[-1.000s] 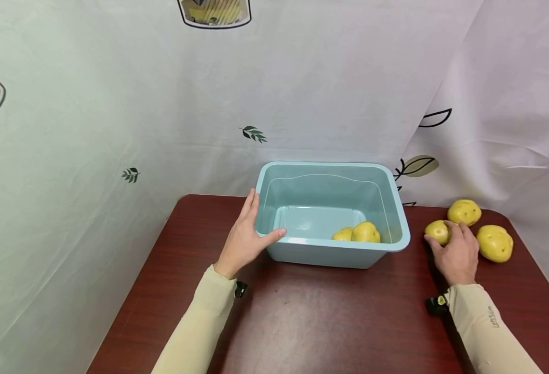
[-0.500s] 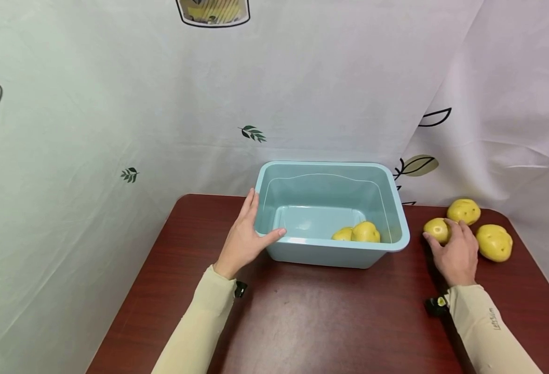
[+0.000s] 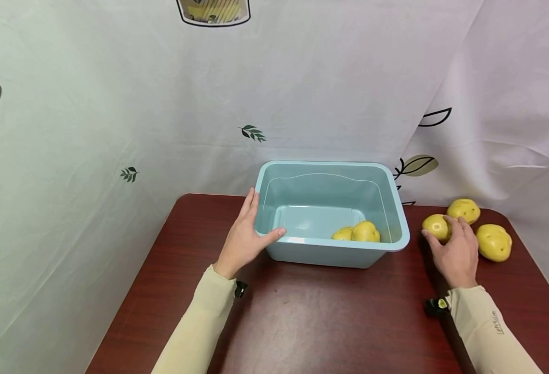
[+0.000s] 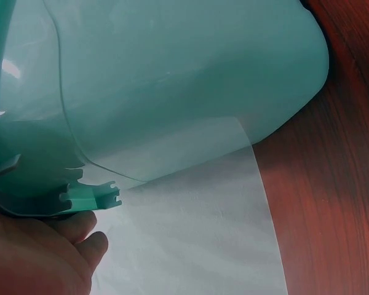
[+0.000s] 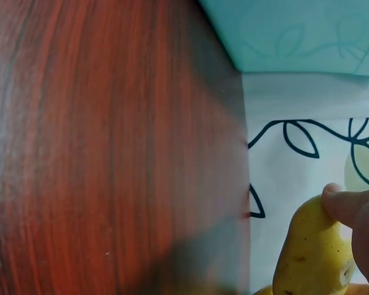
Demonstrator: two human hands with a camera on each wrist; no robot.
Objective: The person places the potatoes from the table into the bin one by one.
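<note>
In the head view, my right hand (image 3: pixel 455 254) grips a yellow potato (image 3: pixel 435 227) at the right of the table, thumb on its near left side. Seen from the right wrist, fingertips press the upper end of this potato (image 5: pixel 313 249). Two more potatoes lie close by, one behind (image 3: pixel 463 210) and one to the right (image 3: pixel 495 242). My left hand (image 3: pixel 243 239) rests at the front left corner of a light blue plastic bin (image 3: pixel 330 252), fingers straight along the left side and thumb over the front rim. Two potatoes (image 3: pixel 365 232) sit inside the bin's front right.
The dark red wooden table (image 3: pixel 316 317) ends at a pale printed cloth (image 3: pixel 325 88) that hangs behind it. Wrist cameras are strapped on both wrists, the right one (image 3: pixel 435 306) beside the beige sleeve.
The potato in my right hand has shifted slightly up and left in the head view, moving with the fingers. My left hand and the bin have stayed in place.
</note>
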